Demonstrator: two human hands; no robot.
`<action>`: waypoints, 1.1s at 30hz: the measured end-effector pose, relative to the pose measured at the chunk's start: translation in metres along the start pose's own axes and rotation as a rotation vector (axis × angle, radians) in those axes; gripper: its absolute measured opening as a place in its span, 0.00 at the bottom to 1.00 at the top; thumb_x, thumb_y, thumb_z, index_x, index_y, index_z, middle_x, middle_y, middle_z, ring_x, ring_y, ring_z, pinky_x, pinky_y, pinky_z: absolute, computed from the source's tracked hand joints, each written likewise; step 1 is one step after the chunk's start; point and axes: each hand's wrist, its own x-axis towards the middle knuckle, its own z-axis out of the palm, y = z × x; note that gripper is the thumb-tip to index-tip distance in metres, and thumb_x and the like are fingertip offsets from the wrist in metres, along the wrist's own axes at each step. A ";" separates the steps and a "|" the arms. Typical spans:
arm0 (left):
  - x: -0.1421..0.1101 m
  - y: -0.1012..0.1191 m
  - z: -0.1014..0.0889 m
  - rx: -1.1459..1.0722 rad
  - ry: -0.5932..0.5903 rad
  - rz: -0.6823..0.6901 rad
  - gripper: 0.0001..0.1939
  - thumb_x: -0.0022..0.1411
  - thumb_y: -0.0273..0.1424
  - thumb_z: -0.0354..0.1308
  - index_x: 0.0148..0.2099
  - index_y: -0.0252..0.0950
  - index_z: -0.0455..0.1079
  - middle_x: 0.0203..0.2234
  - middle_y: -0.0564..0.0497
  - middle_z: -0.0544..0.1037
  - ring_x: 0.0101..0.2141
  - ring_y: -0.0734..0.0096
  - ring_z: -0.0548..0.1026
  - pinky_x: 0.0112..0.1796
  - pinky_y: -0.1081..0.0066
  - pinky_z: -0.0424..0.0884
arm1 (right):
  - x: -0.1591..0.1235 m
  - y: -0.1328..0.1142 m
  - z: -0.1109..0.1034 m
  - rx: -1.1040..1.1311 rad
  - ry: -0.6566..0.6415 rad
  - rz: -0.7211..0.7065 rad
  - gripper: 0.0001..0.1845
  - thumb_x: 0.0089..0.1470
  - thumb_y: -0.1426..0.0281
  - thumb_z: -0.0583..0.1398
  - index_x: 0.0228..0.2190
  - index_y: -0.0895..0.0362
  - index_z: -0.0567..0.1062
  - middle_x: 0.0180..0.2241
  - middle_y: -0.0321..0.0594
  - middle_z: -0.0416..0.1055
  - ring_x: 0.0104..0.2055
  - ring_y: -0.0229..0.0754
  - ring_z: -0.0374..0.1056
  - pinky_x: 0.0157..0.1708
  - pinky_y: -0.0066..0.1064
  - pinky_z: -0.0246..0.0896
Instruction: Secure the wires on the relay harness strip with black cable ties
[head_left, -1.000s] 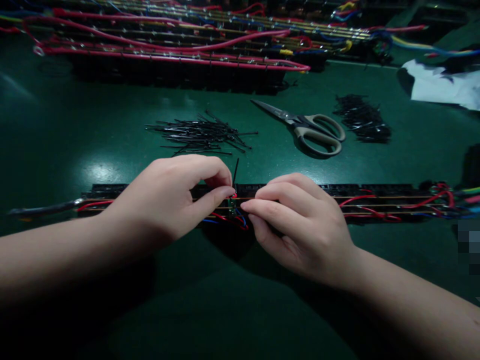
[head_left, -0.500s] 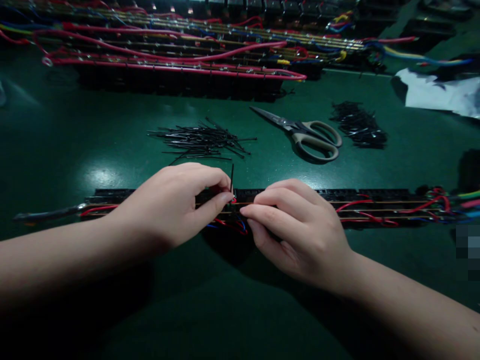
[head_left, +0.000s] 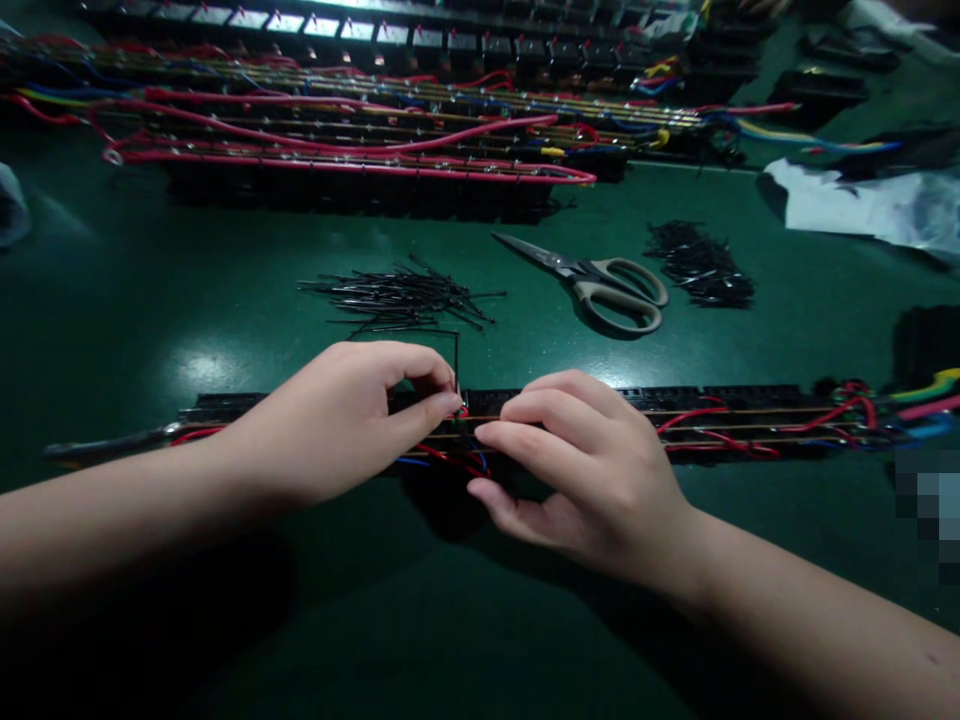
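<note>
My left hand (head_left: 367,420) pinches a thin black cable tie (head_left: 456,365) between thumb and forefinger. The tie's free end stands up above the fingertips. Under both hands lies a long black strip assembly (head_left: 757,397), with brass-coloured rods and red and blue wires along it. My right hand (head_left: 592,465) is beside the tie, over the strip's middle. Its thumb is spread away from the forefinger, whose tip is at the rods and wires. Nothing shows between those fingers. The lower part of the tie, around the wires, is hidden.
Beyond the strip lie a pile of black cable ties (head_left: 397,297), scissors (head_left: 615,295) and a heap of short black pieces (head_left: 697,265). Larger wired assemblies (head_left: 360,160) stretch across the back. A crumpled white bag (head_left: 825,200) lies at the right.
My right thumb has moved down, away from the forefinger. The left hand keeps its pinch on the cable tie. The whole view has shifted slightly.
</note>
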 end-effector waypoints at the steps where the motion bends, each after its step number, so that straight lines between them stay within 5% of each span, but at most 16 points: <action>1: 0.000 -0.001 0.000 0.000 0.008 0.008 0.10 0.67 0.40 0.60 0.37 0.43 0.80 0.31 0.60 0.83 0.32 0.72 0.78 0.33 0.73 0.66 | -0.001 0.001 0.001 0.000 0.000 -0.008 0.13 0.57 0.63 0.69 0.35 0.62 0.79 0.34 0.44 0.77 0.37 0.46 0.69 0.36 0.39 0.67; 13: -0.006 -0.002 -0.013 0.131 0.008 0.106 0.11 0.68 0.37 0.57 0.40 0.45 0.81 0.34 0.59 0.85 0.34 0.69 0.80 0.35 0.71 0.71 | -0.002 0.001 -0.002 -0.005 -0.043 0.003 0.10 0.60 0.66 0.67 0.37 0.62 0.79 0.36 0.44 0.77 0.38 0.46 0.68 0.37 0.39 0.67; 17: -0.008 -0.005 -0.031 0.528 0.353 0.232 0.15 0.71 0.36 0.52 0.45 0.41 0.81 0.42 0.50 0.85 0.43 0.58 0.80 0.48 0.61 0.73 | -0.002 0.001 -0.001 0.002 -0.044 0.001 0.10 0.60 0.67 0.67 0.38 0.62 0.79 0.36 0.44 0.77 0.39 0.46 0.68 0.38 0.39 0.67; 18: -0.007 -0.008 -0.033 0.616 0.360 0.212 0.16 0.73 0.35 0.50 0.48 0.38 0.80 0.45 0.48 0.84 0.46 0.56 0.79 0.51 0.59 0.72 | -0.002 0.001 -0.001 0.003 -0.042 0.000 0.10 0.60 0.67 0.67 0.38 0.62 0.79 0.36 0.44 0.77 0.39 0.45 0.68 0.38 0.39 0.67; 21: -0.004 -0.019 -0.033 0.715 0.327 0.318 0.19 0.75 0.35 0.47 0.47 0.35 0.79 0.43 0.44 0.83 0.44 0.55 0.79 0.49 0.57 0.74 | -0.002 0.001 -0.002 0.005 -0.047 0.011 0.09 0.60 0.68 0.67 0.38 0.62 0.79 0.36 0.43 0.77 0.39 0.45 0.69 0.38 0.38 0.67; 27: 0.004 -0.035 -0.026 0.836 0.238 0.182 0.18 0.72 0.36 0.46 0.47 0.35 0.76 0.45 0.38 0.81 0.46 0.46 0.79 0.48 0.49 0.76 | -0.001 0.000 -0.002 0.002 -0.049 0.007 0.09 0.61 0.67 0.66 0.38 0.62 0.79 0.36 0.43 0.78 0.39 0.45 0.69 0.38 0.38 0.67; 33: 0.008 -0.038 -0.029 0.756 0.185 0.111 0.17 0.69 0.33 0.46 0.48 0.35 0.76 0.46 0.39 0.82 0.44 0.47 0.81 0.46 0.50 0.78 | -0.001 0.000 -0.002 -0.003 -0.059 0.022 0.09 0.62 0.67 0.66 0.37 0.61 0.80 0.36 0.43 0.78 0.39 0.45 0.69 0.38 0.38 0.67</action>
